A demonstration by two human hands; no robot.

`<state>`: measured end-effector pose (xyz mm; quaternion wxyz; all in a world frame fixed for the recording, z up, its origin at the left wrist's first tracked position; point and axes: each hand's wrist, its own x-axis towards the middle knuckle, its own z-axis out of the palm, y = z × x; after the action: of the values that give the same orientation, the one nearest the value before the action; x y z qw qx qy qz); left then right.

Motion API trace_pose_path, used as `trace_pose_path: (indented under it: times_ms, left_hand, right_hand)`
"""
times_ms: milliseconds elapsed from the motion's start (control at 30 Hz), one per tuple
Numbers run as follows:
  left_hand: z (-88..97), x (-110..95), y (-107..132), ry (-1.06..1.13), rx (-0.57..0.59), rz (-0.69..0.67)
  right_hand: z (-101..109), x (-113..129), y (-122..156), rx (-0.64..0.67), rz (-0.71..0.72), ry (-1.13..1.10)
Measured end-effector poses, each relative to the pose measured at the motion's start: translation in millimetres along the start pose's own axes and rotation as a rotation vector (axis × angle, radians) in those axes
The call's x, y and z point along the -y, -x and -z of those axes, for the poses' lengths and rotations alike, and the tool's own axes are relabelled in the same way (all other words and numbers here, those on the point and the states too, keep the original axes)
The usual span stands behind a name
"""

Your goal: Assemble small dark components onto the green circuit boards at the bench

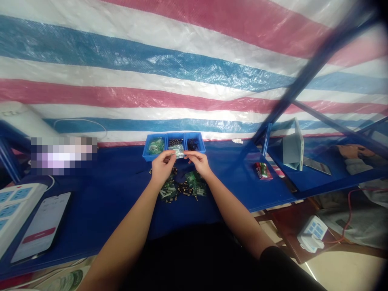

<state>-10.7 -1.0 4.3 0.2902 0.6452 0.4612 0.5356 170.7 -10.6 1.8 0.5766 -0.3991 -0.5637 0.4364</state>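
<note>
Between the fingertips of both hands is a small clear plastic bag (178, 151), held just in front of the blue bins. My left hand (163, 165) pinches its left side, and my right hand (198, 161) has its fingers closed at the right side. What the bag contains is too small to make out. Below my hands, green-printed packets (195, 184) lie on the blue table among a pile of loose dark and brass-coloured screws (183, 188). Behind the bag, the left bin (146, 150) holds green packets, the middle one small brownish pieces, the right one black pieces.
A phone (42, 226) and a white power strip (21, 198) lie at the left. On the right are a red-green box (263, 171), a tablet in a stand (293, 146), a blue metal frame (281, 105) and another person's hands (353, 151). A striped sheet (182, 68) hangs behind.
</note>
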Motion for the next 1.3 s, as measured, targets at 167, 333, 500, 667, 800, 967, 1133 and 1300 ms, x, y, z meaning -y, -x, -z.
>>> trace_pose_path:
  times_ms: [167,333,500,667,800,967,1133,1300]
  left_hand:
    - [28.9,2,-15,-0.186,-0.330,0.000]
    - [52.1,15,-28,-0.470,-0.276,-0.026]
    - [55.3,28,-30,-0.559,-0.168,0.008]
    - [48.1,18,-24,-0.666,-0.117,-0.098]
    - [40.5,13,-19,-0.776,-0.025,-0.082]
    - [36.5,16,-16,-0.831,-0.053,-0.079]
    - [34.9,17,-17,-0.785,-0.112,-0.157]
    - [29.0,4,-14,-0.626,-0.166,-0.274]
  right_hand:
    - [-2,2,2,0.054,0.006,-0.005]
    - [4,2,-2,0.044,0.030,0.050]
    - [42,19,-6,0.138,-0.019,0.345]
    - [89,44,2,0.423,-0.262,0.570]
    - [99,44,10,0.534,-0.360,0.739]
    - [89,31,10,0.464,-0.313,0.820]
    - [86,35,10,0.431,-0.295,0.579]
    - [70,49,10,0.394,-0.210,0.288]
